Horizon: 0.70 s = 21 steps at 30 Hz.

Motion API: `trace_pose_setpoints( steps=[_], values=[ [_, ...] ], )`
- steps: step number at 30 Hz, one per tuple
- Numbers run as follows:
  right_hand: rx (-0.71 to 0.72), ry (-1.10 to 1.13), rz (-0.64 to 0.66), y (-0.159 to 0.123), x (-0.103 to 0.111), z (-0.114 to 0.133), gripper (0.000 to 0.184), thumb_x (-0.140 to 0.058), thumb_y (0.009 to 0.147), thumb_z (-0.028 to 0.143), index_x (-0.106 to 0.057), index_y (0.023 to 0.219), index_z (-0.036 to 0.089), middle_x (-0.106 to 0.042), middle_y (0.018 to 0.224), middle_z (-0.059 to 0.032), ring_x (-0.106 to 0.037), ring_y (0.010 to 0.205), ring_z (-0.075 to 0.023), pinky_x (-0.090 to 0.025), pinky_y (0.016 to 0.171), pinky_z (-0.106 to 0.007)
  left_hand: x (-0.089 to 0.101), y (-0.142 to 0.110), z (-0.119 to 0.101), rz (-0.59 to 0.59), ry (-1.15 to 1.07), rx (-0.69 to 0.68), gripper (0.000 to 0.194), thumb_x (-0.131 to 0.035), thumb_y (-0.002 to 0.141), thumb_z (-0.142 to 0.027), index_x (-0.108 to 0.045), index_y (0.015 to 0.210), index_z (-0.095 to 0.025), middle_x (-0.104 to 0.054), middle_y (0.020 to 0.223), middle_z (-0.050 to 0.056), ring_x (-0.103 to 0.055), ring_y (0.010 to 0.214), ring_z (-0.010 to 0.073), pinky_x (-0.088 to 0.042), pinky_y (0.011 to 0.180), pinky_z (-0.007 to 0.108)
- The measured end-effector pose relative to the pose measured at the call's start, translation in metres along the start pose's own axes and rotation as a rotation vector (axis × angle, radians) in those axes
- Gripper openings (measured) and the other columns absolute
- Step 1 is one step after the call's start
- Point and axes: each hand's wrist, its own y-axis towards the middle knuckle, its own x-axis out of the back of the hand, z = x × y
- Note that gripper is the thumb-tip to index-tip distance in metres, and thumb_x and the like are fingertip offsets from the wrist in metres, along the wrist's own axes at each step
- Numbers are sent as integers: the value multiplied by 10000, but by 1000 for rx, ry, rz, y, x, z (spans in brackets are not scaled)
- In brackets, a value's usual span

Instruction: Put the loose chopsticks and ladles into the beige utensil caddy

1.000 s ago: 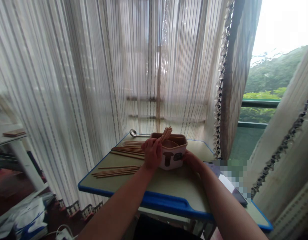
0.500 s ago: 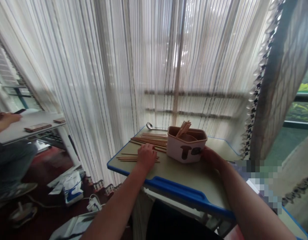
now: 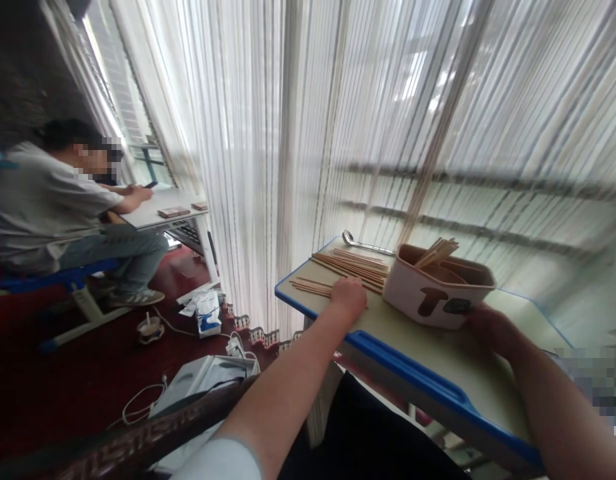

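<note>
My left hand rests with fingers curled down on a small bunch of wooden chopsticks near the table's left edge; whether it grips them is not clear. A larger pile of chopsticks lies just behind it. My right hand is pressed against the right side of a white compartment holder that has several chopsticks standing in it. A metal ladle lies at the far edge.
The small table has a blue rim and stands against sheer curtains. At the left, another person sits at a white desk. Cables, a bag and a box lie on the dark red floor.
The view has swung left, bringing the seated person into sight. My left hand left the holder and came down on the loose chopsticks at the table's left. My right hand stays at the holder.
</note>
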Motion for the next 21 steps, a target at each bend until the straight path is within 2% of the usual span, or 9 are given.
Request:
trace_pose_setpoints(
  steps=[3,6,10,13,16,21],
  values=[
    [-1,-21,-13,-2,-2,1,467,-677,512,123,-661,956,266,-720,1054,-53,-679,933,-308,-573,798,-376,0,1,1,-4,-13,1,170,-509,839,-151,-622,966,-138,-662,984,114,-582,965,227,-460,850,333],
    [-5,-37,-48,-5,-6,4,438,-676,498,128,-671,912,270,-737,976,-50,-690,885,-299,-581,769,-363,4,0,2,-29,-17,22,210,-448,868,-106,-622,972,-157,-655,993,103,-573,972,211,-454,849,321],
    [-3,-39,-85,-9,-11,7,423,-679,471,117,-679,865,271,-748,835,-26,-702,780,-267,-590,688,-321,10,-1,2,-72,14,146,261,-388,906,-125,-636,980,-161,-635,1020,115,-555,998,222,-439,859,350],
    [2,-26,-64,-10,-13,8,411,-695,463,118,-681,846,265,-748,843,-20,-703,747,-254,-589,618,-299,11,0,2,-35,36,243,283,-384,895,-117,-654,969,-162,-633,1030,122,-549,1011,231,-433,861,373],
    [-1,-23,-38,-10,-11,8,444,-709,460,120,-680,880,260,-748,861,-24,-702,725,-258,-584,564,-299,10,1,4,-1,23,257,285,-403,875,-119,-668,963,-175,-636,1038,115,-542,1021,228,-434,858,367],
    [-11,-11,-37,-9,-7,5,487,-677,507,111,-673,968,267,-748,899,-24,-705,765,-256,-593,636,-306,9,1,6,-1,8,265,298,-394,879,-138,-667,986,-189,-632,1063,109,-535,1031,223,-434,867,363]
  ],
)
